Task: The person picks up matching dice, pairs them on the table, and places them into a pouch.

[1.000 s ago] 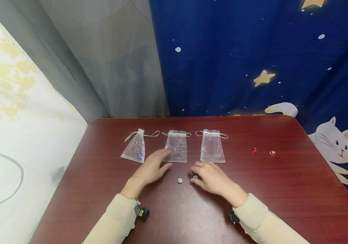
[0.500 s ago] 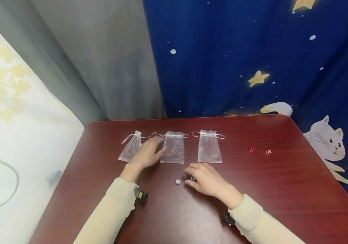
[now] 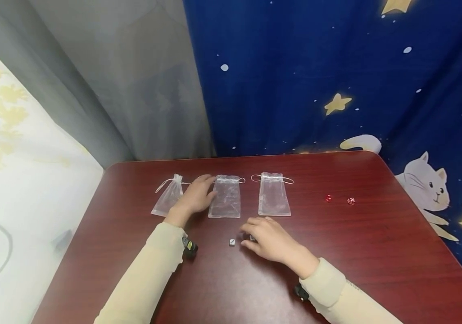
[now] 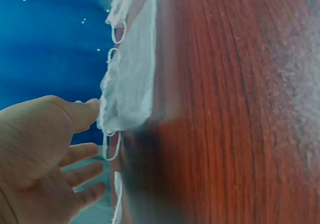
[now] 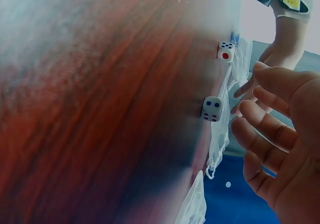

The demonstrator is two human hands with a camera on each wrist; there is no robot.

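Observation:
My left hand (image 3: 196, 195) reaches over the gap between a knotted sheer drawstring bag (image 3: 167, 200) and a flat one in the middle (image 3: 226, 202). In the left wrist view its fingers are spread and the thumb is close to the middle bag's gathered top; whether it touches cannot be told. My right hand (image 3: 269, 240) hovers loosely bent over a white die (image 5: 212, 109), with space between fingers and die in the right wrist view. A second white die (image 3: 232, 242) lies on the table to its left. The forearm and hand partly cover the left bag.
A third sheer bag (image 3: 274, 200) lies flat right of the middle one. Two red dice (image 3: 351, 201) sit farther right on the brown table (image 3: 381, 252). Curtains (image 3: 255, 90) hang behind the table's far edge.
My left hand has moved away from me and left, from the middle bag's lower part toward the drawstrings. The right hand stays over its die. The camera view has shifted slightly.

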